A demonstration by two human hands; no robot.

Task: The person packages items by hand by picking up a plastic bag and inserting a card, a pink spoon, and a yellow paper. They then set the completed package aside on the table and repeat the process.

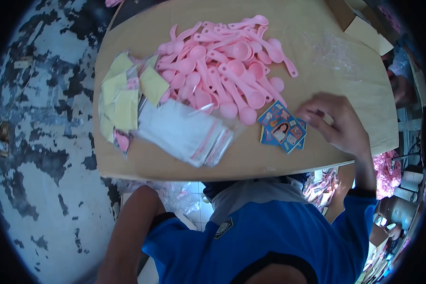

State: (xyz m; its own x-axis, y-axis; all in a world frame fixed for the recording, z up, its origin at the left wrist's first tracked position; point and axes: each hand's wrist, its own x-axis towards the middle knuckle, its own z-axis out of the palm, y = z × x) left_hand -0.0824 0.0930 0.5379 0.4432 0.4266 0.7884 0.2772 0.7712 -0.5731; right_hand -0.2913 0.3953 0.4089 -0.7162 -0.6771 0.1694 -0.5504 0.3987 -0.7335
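My right hand point(335, 122) is over the right part of the table, its thumb and fingertips drawn together. Whatever they pinch, if anything, is too blurred to make out. Just left of the fingertips lies a small stack of blue printed cards point(282, 128), fanned askew. A large heap of pink plastic spoons point(222, 66) spreads behind the cards. To their left lie clear plastic bags point(180, 130) in a flat stack. Past these, filled packets with pale yellow cards point(123, 99) are piled. My left arm bends back at the left, and its hand is out of the picture.
The brown table point(279, 163) has a curved front edge close to my body. Thin clear plastic scraps point(337, 59) lie at its right, near an open cardboard box point(368, 35). Pink material point(387, 173) is beyond the right edge. Worn, peeling floor point(42, 142) shows at left.
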